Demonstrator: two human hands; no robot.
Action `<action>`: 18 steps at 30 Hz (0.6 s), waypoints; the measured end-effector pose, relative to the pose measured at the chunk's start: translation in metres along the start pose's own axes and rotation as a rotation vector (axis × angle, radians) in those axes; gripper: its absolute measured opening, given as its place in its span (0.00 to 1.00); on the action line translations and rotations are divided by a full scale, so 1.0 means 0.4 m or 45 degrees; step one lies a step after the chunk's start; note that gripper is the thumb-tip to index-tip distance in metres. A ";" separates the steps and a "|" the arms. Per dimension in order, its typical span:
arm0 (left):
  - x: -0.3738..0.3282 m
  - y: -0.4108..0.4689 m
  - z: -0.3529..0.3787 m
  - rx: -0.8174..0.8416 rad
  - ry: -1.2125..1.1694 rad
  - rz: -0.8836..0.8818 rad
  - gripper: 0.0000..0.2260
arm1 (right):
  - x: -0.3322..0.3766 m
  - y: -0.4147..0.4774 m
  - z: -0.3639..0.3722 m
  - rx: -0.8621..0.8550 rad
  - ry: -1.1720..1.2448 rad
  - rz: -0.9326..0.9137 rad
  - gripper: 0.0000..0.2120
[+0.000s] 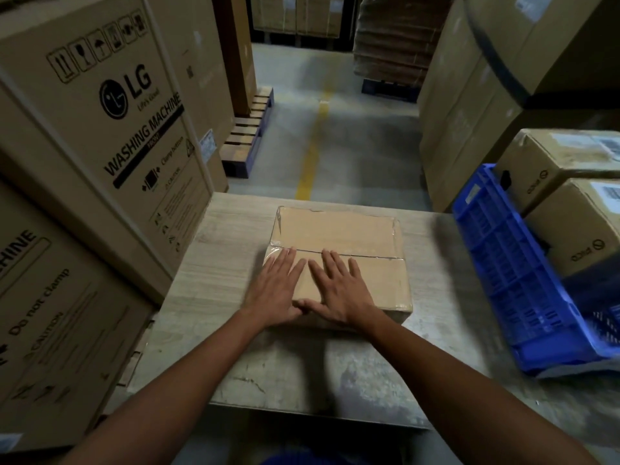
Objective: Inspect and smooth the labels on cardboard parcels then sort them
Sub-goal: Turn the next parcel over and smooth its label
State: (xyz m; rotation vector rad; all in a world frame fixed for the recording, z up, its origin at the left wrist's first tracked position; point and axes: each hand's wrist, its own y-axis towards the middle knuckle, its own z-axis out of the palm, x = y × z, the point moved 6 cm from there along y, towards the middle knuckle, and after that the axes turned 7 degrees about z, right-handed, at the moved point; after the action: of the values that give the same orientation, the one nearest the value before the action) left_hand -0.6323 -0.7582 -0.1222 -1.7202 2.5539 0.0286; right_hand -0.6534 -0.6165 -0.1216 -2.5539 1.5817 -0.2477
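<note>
A flat brown cardboard parcel [345,236] lies on the pale table [218,276], sealed with clear tape along its centre seam and edges. No label shows on its top face. My left hand [276,290] lies flat on the near left part of the parcel's top, fingers spread. Beside it my right hand [339,290] also presses flat on the top, fingers apart. The two thumbs touch near the parcel's front edge.
Tall washing machine cartons [100,129] stand close on the left. A blue plastic crate [510,273] leans at the table's right, with two labelled cardboard boxes [563,169] behind it. Beyond the table runs a floor aisle with a yellow line [312,152] and pallets.
</note>
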 end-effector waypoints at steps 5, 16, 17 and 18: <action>-0.004 0.006 -0.003 0.012 -0.075 0.006 0.45 | -0.002 -0.003 -0.011 -0.004 0.004 0.003 0.50; -0.036 0.010 -0.070 -0.226 -0.197 0.052 0.25 | -0.001 -0.030 -0.065 -0.405 0.036 0.074 0.23; -0.029 0.026 -0.071 -0.210 -0.186 0.005 0.25 | -0.002 -0.024 -0.059 -0.350 0.071 0.068 0.27; -0.023 0.040 -0.061 -0.169 -0.191 -0.038 0.27 | -0.005 -0.020 -0.050 -0.293 0.113 0.073 0.30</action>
State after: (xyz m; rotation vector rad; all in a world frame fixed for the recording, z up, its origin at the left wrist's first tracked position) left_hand -0.6447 -0.7450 -0.0975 -1.7266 2.4682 0.3208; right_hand -0.6513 -0.6115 -0.1005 -2.6943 1.8099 -0.1849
